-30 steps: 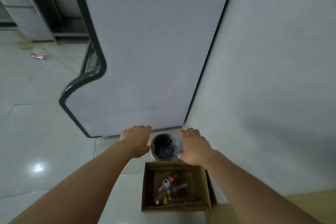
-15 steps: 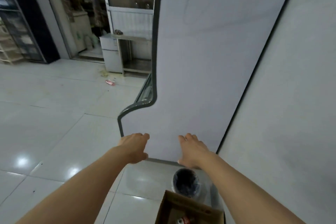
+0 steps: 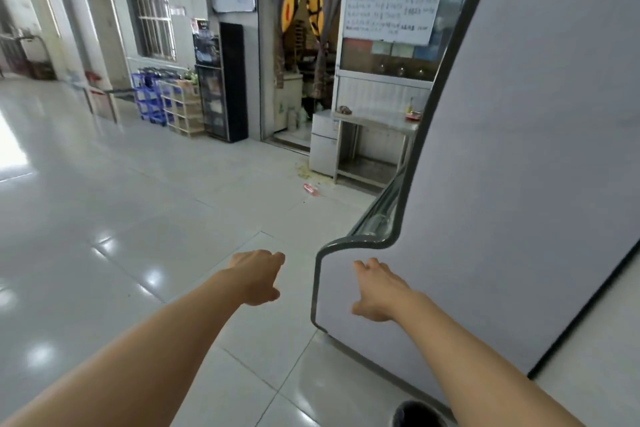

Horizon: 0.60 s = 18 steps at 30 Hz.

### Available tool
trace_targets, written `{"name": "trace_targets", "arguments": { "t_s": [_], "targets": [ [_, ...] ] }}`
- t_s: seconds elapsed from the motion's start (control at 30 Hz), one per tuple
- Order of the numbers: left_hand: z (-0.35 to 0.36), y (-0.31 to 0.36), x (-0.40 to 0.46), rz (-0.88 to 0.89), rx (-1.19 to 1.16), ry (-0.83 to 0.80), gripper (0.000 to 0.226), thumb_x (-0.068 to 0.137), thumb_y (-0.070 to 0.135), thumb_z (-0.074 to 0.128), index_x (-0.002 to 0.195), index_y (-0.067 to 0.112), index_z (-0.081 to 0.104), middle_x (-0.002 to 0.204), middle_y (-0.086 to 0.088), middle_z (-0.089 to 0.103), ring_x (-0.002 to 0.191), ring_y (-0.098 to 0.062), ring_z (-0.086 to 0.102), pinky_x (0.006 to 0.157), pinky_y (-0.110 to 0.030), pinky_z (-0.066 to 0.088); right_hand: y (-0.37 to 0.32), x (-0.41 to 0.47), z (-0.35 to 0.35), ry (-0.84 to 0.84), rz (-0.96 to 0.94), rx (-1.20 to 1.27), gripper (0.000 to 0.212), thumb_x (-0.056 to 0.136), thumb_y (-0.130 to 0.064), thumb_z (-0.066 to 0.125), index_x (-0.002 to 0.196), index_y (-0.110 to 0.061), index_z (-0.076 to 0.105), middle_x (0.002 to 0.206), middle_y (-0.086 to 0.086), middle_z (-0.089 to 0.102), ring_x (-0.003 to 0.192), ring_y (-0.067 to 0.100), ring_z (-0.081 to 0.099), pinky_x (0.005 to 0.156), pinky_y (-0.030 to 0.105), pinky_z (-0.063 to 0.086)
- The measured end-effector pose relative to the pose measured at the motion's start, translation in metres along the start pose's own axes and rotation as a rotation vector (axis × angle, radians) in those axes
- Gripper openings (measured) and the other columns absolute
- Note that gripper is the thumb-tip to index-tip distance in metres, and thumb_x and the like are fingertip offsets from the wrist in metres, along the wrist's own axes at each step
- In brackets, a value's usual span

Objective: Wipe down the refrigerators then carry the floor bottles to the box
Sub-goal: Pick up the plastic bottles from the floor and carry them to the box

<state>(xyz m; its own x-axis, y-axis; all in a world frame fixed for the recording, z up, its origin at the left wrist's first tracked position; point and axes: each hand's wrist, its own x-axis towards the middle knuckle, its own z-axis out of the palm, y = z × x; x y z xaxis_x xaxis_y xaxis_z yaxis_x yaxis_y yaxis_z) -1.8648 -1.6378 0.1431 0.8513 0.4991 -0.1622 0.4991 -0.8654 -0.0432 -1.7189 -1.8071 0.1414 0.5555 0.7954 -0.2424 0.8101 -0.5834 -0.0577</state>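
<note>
Both hands out front, nothing in either: left hand (image 3: pixel 258 276) w/ fingers loosely curled, over bare floor (image 3: pixel 138 218) just left of the fridge (image 3: pixel 519 167); right hand (image 3: pixel 379 288) relaxed, fingers fairly straight, in front of the fridge's lower side panel. Can't tell if it touches the panel.

Task's thing now = the bottle (image 3: pixel 310 189) on the floor, well beyond the fridge's front corner, near the foot of the steel table (image 3: pixel 377 121), close to a patch of spilled mess. Small in view, reddish label, looks like clear plastic, lying on its side. Long axis seems to run roughly left-right w/ a slight diagonal; which end is the cap, too small to tell.

Handling (judgement): prob empty or near empty, so very light, thin walls that dent if squeezed, rolls easily on glossy tile. Could be wet or sticky given the mess beside it. Best hold approx mid-body around the label, fingers wrapped across the long axis, or by the neck once the cap end is made out. One hand is enough.

Dark round bin (image 3: pixel 415 414) sits at the fridge's near bottom corner.
</note>
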Motion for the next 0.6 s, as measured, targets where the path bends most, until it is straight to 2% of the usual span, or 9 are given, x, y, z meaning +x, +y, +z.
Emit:
{"name": "trace_targets", "arguments": {
  "t_s": [0.17, 0.43, 0.6],
  "targets": [
    [-0.007, -0.067, 0.008, -0.071, -0.002, 0.026, 0.06, 0.087, 0.04, 0.057, 0.138, 0.019, 0.032, 0.129, -0.003, 0.05, 0.118, -0.024, 0.05, 0.089, -0.034, 0.041, -0.055, 0.045, -0.021, 0.029, -0.063, -0.011, 0.072, 0.086, -0.032, 0.061, 0.143, -0.012, 0.023, 0.143, 0.013, 0.028, 0.132, 0.03, 0.033, 0.105, 0.042, 0.038],
    [-0.023, -0.197, 0.044, -0.052, 0.031, 0.057, 0.062, 0.088, 0.041, 0.057, 0.139, 0.02, 0.031, 0.128, -0.002, 0.05, 0.119, -0.023, 0.049, 0.091, -0.035, 0.041, -0.157, 0.131, -0.051, 0.056, -0.056, 0.0, 0.065, 0.086, -0.031, 0.059, 0.14, -0.012, 0.028, 0.136, 0.013, 0.034, 0.123, 0.03, 0.039, 0.095, 0.04, 0.042],
    [-0.034, -0.282, 0.067, -0.049, 0.031, 0.064, 0.061, 0.088, 0.04, 0.057, 0.139, 0.02, 0.031, 0.124, -0.001, 0.051, 0.114, -0.022, 0.051, 0.081, -0.03, 0.039, -0.219, 0.182, -0.066, 0.077, -0.033, 0.053, 0.064, 0.086, -0.029, 0.059, 0.139, -0.013, 0.028, 0.136, 0.012, 0.034, 0.121, 0.029, 0.041, 0.094, 0.04, 0.045]
  ]
}}
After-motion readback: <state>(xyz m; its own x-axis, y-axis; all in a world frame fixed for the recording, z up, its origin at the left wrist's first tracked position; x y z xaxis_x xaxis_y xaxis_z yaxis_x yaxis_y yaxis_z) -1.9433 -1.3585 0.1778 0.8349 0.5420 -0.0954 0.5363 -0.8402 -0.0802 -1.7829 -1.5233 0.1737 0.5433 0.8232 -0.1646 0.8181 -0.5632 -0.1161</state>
